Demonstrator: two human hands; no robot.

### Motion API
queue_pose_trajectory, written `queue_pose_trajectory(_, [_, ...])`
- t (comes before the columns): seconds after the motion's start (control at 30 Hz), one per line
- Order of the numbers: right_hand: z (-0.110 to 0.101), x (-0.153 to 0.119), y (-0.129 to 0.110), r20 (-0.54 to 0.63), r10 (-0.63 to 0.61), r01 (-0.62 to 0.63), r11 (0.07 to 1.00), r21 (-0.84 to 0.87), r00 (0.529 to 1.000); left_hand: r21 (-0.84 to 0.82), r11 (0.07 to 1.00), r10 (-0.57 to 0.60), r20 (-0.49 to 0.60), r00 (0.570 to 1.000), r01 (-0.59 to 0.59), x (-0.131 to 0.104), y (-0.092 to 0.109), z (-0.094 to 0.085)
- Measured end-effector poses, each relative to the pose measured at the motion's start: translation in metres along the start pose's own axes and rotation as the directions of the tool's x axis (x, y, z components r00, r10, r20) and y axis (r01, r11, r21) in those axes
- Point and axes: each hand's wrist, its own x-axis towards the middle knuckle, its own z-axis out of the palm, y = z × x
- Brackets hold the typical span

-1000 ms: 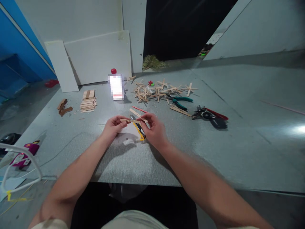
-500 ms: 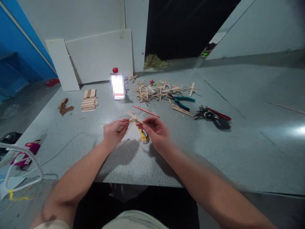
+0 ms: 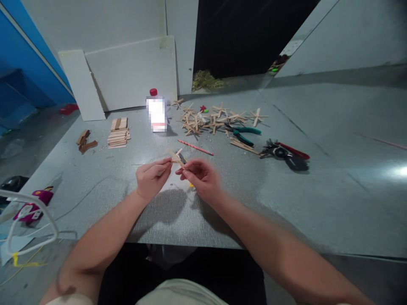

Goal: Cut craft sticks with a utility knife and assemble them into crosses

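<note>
Crossed wooden craft sticks [image 3: 178, 157] are held just above the table, between my two hands. My left hand [image 3: 152, 176] pinches the end of one stick from the left side. From the right, my right hand [image 3: 203, 176] has thumb and fingers closed on the end of another stick in the same cross. Below the right hand lies a yellow-handled cutter [image 3: 191, 185], mostly covered by the fingers. A red patterned pencil [image 3: 195, 147] rests just beyond the hands.
Star-shaped stick pieces [image 3: 213, 120] are heaped at the back. Teal-handled pliers [image 3: 244, 135] and a red-and-black tool [image 3: 288, 156] lie right. Stacked craft sticks [image 3: 118, 137], brown pieces [image 3: 86, 142] and a red-capped bottle [image 3: 157, 114] stand left; a purple device [image 3: 34, 205] sits near the left edge.
My right hand has shifted slightly left, closer to the left hand, and turned the crossed sticks a little. It now covers more of the yellow cutter.
</note>
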Motion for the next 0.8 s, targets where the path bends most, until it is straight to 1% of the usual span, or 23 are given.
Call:
queue_pose_trajectory(0.13, [0.002,0.002,0.001,0.037,0.036,-0.036,0.999,-0.003,0.999,-0.004,1.000,-0.010,-0.002,1.000,0.010,-0.002,0.003,0.001])
queue_pose_trajectory(0.23, [0.004,0.004,0.001,0.062,0.057,-0.057,0.998,0.004,0.996,-0.037,0.999,-0.031,-0.005,1.000,0.031,-0.005,0.004,0.003])
queue_pose_trajectory(0.43, [0.002,0.002,0.005,0.076,0.069,-0.070,0.998,0.005,0.995,-0.135,0.981,-0.138,-0.009,0.990,0.136,-0.008,0.007,0.007])
queue_pose_trajectory(0.63, [0.003,0.001,0.013,0.077,0.094,-0.096,0.995,0.018,0.993,-0.318,0.915,-0.254,0.029,0.967,0.250,-0.009,0.010,0.011])
queue_pose_trajectory(0.8, [0.004,0.001,0.008,0.071,0.103,-0.105,0.994,0.017,0.992,-0.417,0.854,-0.303,0.088,0.949,0.311,-0.004,0.015,0.011])
